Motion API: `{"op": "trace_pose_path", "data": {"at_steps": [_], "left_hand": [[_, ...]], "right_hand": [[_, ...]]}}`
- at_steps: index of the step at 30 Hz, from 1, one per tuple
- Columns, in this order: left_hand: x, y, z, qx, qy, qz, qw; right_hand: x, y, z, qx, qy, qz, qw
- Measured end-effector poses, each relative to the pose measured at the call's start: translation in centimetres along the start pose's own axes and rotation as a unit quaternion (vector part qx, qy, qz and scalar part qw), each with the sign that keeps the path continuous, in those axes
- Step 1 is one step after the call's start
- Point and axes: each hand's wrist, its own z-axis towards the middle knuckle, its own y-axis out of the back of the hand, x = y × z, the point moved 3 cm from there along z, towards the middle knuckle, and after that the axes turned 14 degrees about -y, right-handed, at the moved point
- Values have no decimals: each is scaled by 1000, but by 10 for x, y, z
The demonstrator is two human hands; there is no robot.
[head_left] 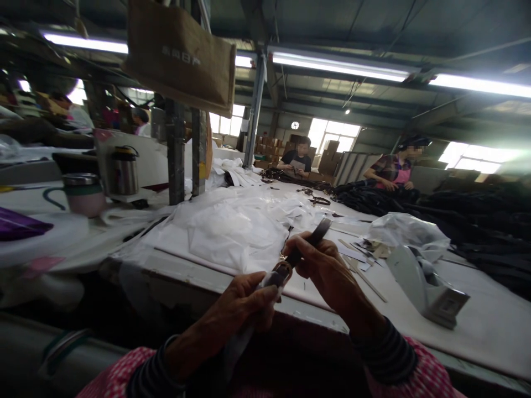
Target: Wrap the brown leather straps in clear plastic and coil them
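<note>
Both hands grip one dark belt (295,256) above the table's near edge. My left hand (251,298) is closed round the part just below the round gold-coloured buckle (284,269), where some thin white wrapping shows. Higher up, my right hand (317,265) pinches the strap between thumb and fingers, and a flat end of it sticks out past the fingertips. A small chain-like piece hangs beside the buckle. What lies under the left fingers is hidden.
Thin white plastic sheets (236,221) cover the table beyond my hands. A grey tape dispenser (431,293) stands at right, near flat strips and clear plastic (409,229). Dark straps (477,232) are heaped far right. Metal posts (176,149) rise at left. Two people work across the table.
</note>
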Motion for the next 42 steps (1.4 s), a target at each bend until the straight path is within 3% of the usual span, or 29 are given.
{"op": "trace_pose_path", "data": {"at_steps": [5,9,13,16,18,23,26,29,31,35,38,40,42], "left_hand": [[-10,-15,16,-25,7,-55,998],[-12,-18,28,-40,-20,-7,999],[-12,-13,29,-43,-17,39,998],[-22,-10,33,-57,-48,56,996],[-33,-10,40,-72,-66,63,993],[-72,-20,72,-87,-142,64,984],[-86,-24,80,-87,-178,99,975],[-84,-20,80,-101,-175,186,962],[-78,-18,80,-106,-154,202,961],[-75,-22,87,-104,-138,141,975],[-76,-24,90,-110,-146,122,976],[-74,-21,88,-120,-146,138,972],[-72,-15,86,-136,-141,160,968]], "right_hand": [[4,-7,-12,54,29,-104,993],[3,-6,-11,67,7,-91,994],[13,22,3,-49,-51,85,994],[26,36,13,-109,-35,139,984],[34,31,16,-95,1,111,989],[38,-12,11,-1,55,-20,998],[42,-13,17,33,34,28,998],[50,15,31,-42,-18,140,989],[53,27,36,-77,-18,151,985],[47,3,29,-5,47,17,999],[40,-11,23,59,43,-45,996],[43,0,26,58,10,1,998],[52,22,34,-6,-13,83,996]]}}
